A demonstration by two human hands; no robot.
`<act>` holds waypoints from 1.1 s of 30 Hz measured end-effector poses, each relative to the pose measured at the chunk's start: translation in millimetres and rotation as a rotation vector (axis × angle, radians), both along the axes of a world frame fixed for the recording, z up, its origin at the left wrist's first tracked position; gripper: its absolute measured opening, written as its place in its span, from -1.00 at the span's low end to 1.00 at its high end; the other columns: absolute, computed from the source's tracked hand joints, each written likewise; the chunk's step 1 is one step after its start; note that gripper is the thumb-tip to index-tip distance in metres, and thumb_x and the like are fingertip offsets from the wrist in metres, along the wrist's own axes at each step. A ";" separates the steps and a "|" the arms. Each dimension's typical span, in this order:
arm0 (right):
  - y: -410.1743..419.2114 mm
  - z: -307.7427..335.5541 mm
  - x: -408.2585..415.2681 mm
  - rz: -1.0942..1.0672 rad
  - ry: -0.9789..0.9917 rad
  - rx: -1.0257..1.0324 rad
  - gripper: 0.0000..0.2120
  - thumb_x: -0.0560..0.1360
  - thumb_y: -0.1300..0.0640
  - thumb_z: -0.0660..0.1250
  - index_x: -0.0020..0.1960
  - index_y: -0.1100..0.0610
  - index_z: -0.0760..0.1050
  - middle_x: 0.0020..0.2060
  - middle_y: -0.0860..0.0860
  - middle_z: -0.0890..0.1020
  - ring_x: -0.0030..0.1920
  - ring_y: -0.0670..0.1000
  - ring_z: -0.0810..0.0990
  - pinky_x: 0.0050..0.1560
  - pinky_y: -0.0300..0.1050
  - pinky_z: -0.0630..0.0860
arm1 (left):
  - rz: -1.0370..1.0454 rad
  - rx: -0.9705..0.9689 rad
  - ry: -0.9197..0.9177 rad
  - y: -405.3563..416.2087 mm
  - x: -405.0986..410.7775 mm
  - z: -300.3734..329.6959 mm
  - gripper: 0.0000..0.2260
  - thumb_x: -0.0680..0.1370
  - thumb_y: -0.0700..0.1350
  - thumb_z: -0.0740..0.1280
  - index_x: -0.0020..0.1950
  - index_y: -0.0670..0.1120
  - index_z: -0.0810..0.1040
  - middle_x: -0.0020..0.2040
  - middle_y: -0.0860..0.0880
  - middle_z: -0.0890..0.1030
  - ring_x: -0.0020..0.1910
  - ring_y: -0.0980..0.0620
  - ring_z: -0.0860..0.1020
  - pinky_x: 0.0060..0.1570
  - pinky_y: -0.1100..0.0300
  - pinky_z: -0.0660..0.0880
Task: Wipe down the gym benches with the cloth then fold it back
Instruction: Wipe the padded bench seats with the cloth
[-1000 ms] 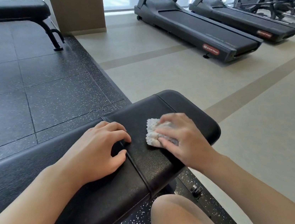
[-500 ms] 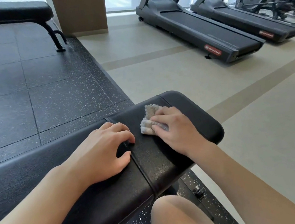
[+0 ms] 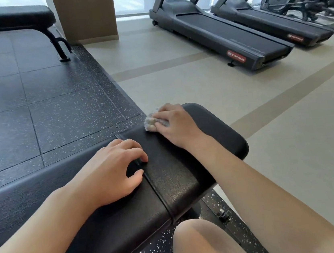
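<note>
While right hand presses bunched cloth at table far edge, fingers curled on it; left hand braces, fingers loosely bent, empty. Risk: cloth slipping over edge onto floor.

The bare left hand lies palm down with its fingers curled, fingertips and thumb touching the surface beneath, the forearm running back to the lower left. The bare right hand reaches farther forward, its fingers bent down over a small bunched whitish cloth and pressing it. A bare knee shows below between the forearms.
</note>
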State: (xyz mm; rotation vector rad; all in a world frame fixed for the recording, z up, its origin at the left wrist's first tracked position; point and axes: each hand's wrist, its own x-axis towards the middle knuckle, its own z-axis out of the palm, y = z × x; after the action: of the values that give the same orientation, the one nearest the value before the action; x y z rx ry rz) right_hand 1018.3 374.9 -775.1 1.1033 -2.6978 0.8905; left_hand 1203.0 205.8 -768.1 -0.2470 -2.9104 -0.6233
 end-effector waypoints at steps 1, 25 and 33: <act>-2.7 -1.9 8.4 0.019 0.003 -0.004 -0.76 0.54 0.04 0.38 0.16 -0.01 0.70 0.08 -0.09 0.61 0.15 0.08 0.50 0.24 0.14 0.48 | 0.007 0.005 -0.002 -2.7 0.3 1.0 -0.71 0.47 0.20 0.21 0.10 0.21 0.60 0.14 0.29 0.52 0.14 0.17 0.45 0.25 0.10 0.47; 45.5 -1.9 92.9 0.200 0.064 0.042 -0.78 0.56 -0.01 0.32 0.18 -0.04 0.59 0.12 -0.18 0.53 0.17 -0.03 0.43 0.20 0.06 0.43 | 0.046 0.047 -0.014 -17.1 2.0 0.4 -0.78 0.47 0.15 0.27 0.06 0.22 0.60 0.09 0.30 0.51 0.14 0.18 0.49 0.24 0.17 0.44; 67.0 -4.1 48.1 0.103 0.028 0.007 -0.83 0.55 0.05 0.40 0.14 -0.02 0.63 0.10 -0.16 0.55 0.12 -0.02 0.46 0.24 0.07 0.44 | 0.078 0.020 -0.032 -22.9 2.1 1.1 -0.76 0.47 0.15 0.25 0.08 0.21 0.60 0.12 0.28 0.51 0.16 0.13 0.47 0.23 0.05 0.48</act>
State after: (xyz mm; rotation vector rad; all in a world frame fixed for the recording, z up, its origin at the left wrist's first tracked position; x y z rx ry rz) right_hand 1066.5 442.0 -779.2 1.2565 -2.6450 0.8744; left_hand 1205.1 182.9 -767.0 -0.1212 -2.9260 -0.6490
